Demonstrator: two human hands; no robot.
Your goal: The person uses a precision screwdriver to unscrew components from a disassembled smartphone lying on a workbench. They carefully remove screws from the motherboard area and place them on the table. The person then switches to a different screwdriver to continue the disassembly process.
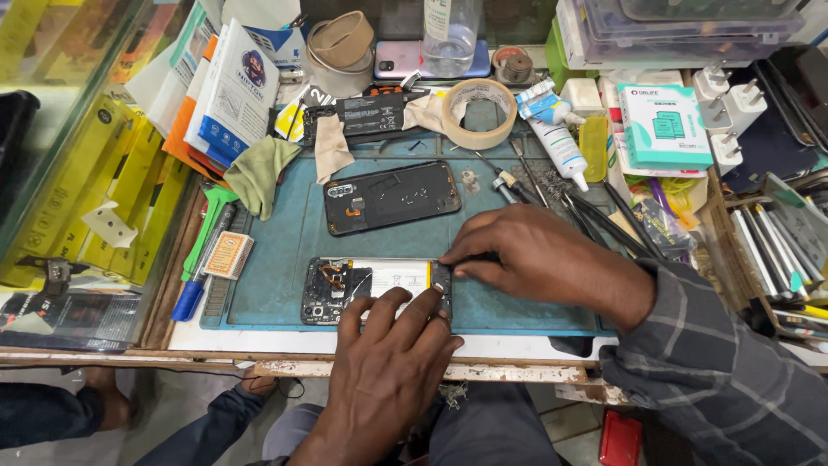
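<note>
1. The left hand (390, 362) came up from the near edge, palm down, its fingers (405, 304) spread and pressed flat on the opened phone (373, 289), steadying it.
2. The right hand (539, 259) reached in from the right, wrist bent left, in a grey checked sleeve (716, 362). Its fingers (461, 255) were pinched together on a thin dark tool (477, 257), whose tip met the phone's far right corner.
3. The opened phone lay face down at the near edge of the blue work mat (285, 285), its white battery and circuit boards showing, between the two hands.
4. Just beyond it on the mat lay a black back cover (392, 197), inner side up.
5. Farther off sat a roll of tape (479, 112), a white glue tube (556, 138) and a loose black battery (366, 112).
6. A green cloth (263, 173) lay at the mat's far left corner, with a blue marker (191, 289) along its left side.
7. Tweezers and probes (595, 216) were strewn to the right of the mat, and a teal box (664, 125) stood beyond them.
8. The tabletop (517, 347) was cluttered, with a chipped near edge; yellow packets (129, 190) were stacked behind glass at the left.
</note>
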